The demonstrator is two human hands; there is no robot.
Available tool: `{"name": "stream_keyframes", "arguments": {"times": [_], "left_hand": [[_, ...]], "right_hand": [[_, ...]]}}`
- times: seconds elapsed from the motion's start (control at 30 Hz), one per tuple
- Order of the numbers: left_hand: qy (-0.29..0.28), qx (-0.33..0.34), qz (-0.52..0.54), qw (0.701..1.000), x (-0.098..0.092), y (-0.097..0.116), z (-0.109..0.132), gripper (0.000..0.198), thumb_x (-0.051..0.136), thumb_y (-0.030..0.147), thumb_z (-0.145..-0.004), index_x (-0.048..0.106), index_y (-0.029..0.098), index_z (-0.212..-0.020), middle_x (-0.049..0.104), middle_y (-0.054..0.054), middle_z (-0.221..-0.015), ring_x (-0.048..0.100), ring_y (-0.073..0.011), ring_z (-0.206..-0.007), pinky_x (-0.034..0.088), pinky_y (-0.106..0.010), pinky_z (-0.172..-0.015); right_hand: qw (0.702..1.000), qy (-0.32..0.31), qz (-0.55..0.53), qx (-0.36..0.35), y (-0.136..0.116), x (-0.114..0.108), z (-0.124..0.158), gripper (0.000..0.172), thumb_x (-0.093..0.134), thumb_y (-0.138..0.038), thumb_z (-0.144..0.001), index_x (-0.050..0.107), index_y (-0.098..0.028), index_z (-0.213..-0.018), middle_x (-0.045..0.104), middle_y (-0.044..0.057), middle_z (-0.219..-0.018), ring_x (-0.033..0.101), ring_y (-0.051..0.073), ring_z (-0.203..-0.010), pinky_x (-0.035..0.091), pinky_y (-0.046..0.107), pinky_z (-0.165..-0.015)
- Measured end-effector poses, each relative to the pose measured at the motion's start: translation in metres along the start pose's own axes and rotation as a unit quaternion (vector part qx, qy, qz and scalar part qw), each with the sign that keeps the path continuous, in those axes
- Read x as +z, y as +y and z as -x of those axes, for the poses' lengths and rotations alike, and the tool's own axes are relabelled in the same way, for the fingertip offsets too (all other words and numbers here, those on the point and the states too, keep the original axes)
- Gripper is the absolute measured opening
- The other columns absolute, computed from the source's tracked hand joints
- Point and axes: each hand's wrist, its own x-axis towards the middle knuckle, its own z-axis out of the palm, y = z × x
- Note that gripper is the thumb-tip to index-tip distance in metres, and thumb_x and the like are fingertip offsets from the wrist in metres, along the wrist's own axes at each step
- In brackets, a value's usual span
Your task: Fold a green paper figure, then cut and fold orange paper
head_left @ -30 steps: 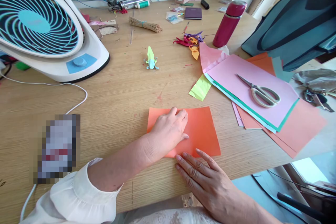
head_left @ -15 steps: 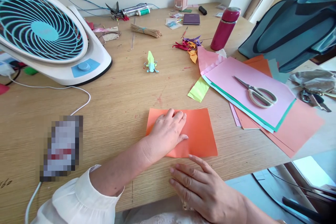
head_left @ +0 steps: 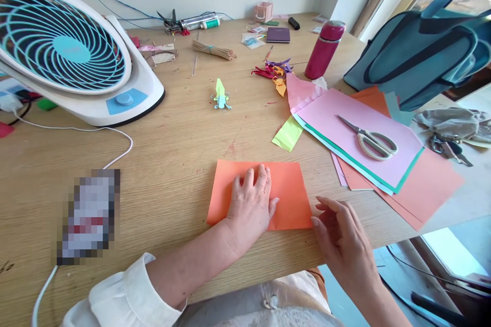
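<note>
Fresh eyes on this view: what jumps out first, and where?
Probably the bright orange paper at the table's near edge, under the spread left hand, with the right hand by its lower right corner. Next, the big white fan with its turquoise grille, upper left, and the magenta flask standing toward the back right.

Loose white sleeve (head_left: 109,299), wide cuff (head_left: 148,290)

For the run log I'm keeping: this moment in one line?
left hand: palm-down on orange paper | right hand: at paper's right edge, contact unclear | scissors: on pink sheet
</note>
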Motion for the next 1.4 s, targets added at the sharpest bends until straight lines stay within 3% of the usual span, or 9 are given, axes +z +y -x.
{"name": "stream_keyframes", "arguments": {"times": [0.13, 0.33, 0.57, 0.73, 0.93, 1.07, 1.23, 1.33, 1.4], "left_hand": [[0.036, -0.002, 0.045, 0.998, 0.006, -0.004, 0.005, 0.058, 0.038, 0.039, -0.098, 0.037, 0.01, -0.148, 0.04, -0.013, -0.153, 0.043, -0.0306, -0.122, 0.042, -0.049, -0.095], [0.046, 0.002, 0.071, 0.996, 0.007, -0.009, 0.007, 0.057, 0.036, 0.038, -0.098, 0.038, 0.01, -0.148, 0.041, -0.013, -0.153, 0.042, -0.031, -0.122, 0.042, -0.049, -0.095], [0.032, 0.014, 0.056, 0.998, 0.001, -0.01, 0.003, 0.054, 0.042, 0.037, -0.097, 0.041, 0.013, -0.145, 0.044, -0.016, -0.149, 0.047, -0.0316, -0.118, 0.045, -0.048, -0.092], [0.033, 0.02, 0.112, 0.993, -0.005, -0.031, -0.011, 0.056, 0.05, 0.04, -0.096, 0.041, 0.013, -0.144, 0.048, -0.016, -0.144, 0.043, -0.0306, -0.127, 0.041, -0.047, -0.103], [0.022, 0.077, 0.221, 0.972, -0.011, -0.064, -0.036, 0.042, 0.051, 0.037, -0.096, 0.053, 0.018, -0.133, 0.057, -0.01, -0.131, 0.05, -0.0239, -0.123, 0.037, -0.043, -0.11], [-0.008, 0.075, 0.319, 0.945, -0.017, -0.084, -0.048, 0.038, 0.055, 0.043, -0.093, 0.059, 0.02, -0.122, 0.06, -0.009, -0.122, 0.054, -0.023, -0.119, 0.041, -0.04, -0.106], [-0.093, 0.057, 0.481, 0.87, -0.031, -0.107, -0.05, 0.044, 0.059, 0.054, -0.086, 0.063, 0.018, -0.111, 0.069, -0.006, -0.104, 0.064, -0.0207, -0.093, 0.05, -0.028, -0.077], [-0.116, 0.029, 0.533, 0.838, -0.04, -0.117, -0.047, 0.039, 0.059, 0.053, -0.084, 0.065, 0.015, -0.091, 0.069, -0.004, -0.087, 0.063, -0.018, -0.075, 0.045, -0.024, -0.061], [-0.112, 0.003, 0.542, 0.833, -0.047, -0.121, -0.043, 0.034, 0.061, 0.049, -0.083, 0.064, 0.015, -0.084, 0.067, -0.002, -0.082, 0.061, -0.0171, -0.071, 0.043, -0.023, -0.057]], "right_hand": [[0.999, -0.023, 0.001, 0.034, 0.001, 0.0, 0.001, 0.021, 0.054, -0.035, -0.095, 0.053, -0.022, -0.111, 0.058, 0.008, -0.101, 0.059, 0.023, -0.089, 0.05, 0.036, -0.073], [0.998, -0.058, 0.008, -0.019, 0.003, 0.0, 0.002, 0.016, 0.054, -0.038, -0.094, 0.057, -0.023, -0.089, 0.057, 0.007, -0.093, 0.057, 0.021, -0.079, 0.048, 0.034, -0.066], [0.995, -0.079, 0.005, -0.053, -0.001, -0.003, -0.004, 0.017, 0.053, -0.03, -0.095, 0.054, -0.023, -0.079, 0.057, 0.003, -0.082, 0.057, 0.018, -0.068, 0.047, 0.03, -0.061], [0.981, -0.127, -0.144, -0.02, -0.012, -0.009, -0.013, 0.016, 0.048, -0.027, -0.098, 0.054, -0.022, -0.084, 0.06, 0.008, -0.107, 0.062, 0.016, -0.078, 0.051, 0.025, -0.064], [0.967, -0.15, -0.197, -0.063, -0.023, -0.006, -0.025, 0.017, 0.049, -0.028, -0.098, 0.05, -0.022, -0.082, 0.059, 0.006, -0.092, 0.058, 0.018, -0.079, 0.049, 0.027, -0.069], [0.966, -0.123, -0.181, -0.139, -0.025, -0.008, -0.032, 0.012, 0.05, -0.02, -0.095, 0.049, -0.022, -0.084, 0.058, 0.006, -0.091, 0.057, 0.017, -0.076, 0.048, 0.027, -0.066], [0.945, -0.137, -0.19, -0.229, -0.03, -0.012, -0.042, 0.01, 0.049, -0.015, -0.093, 0.051, -0.021, -0.086, 0.057, 0.007, -0.09, 0.058, 0.018, -0.079, 0.05, 0.027, -0.067], [0.952, -0.121, -0.215, -0.181, -0.028, -0.008, -0.053, 0.004, 0.053, -0.022, -0.094, 0.056, -0.021, -0.096, 0.059, 0.011, -0.106, 0.062, 0.022, -0.094, 0.054, 0.031, -0.077], [0.953, -0.112, -0.264, -0.098, -0.025, -0.006, -0.066, 0.027, 0.057, -0.032, -0.093, 0.053, -0.022, -0.118, 0.057, 0.015, -0.123, 0.062, 0.024, -0.107, 0.056, 0.034, -0.083]]}}
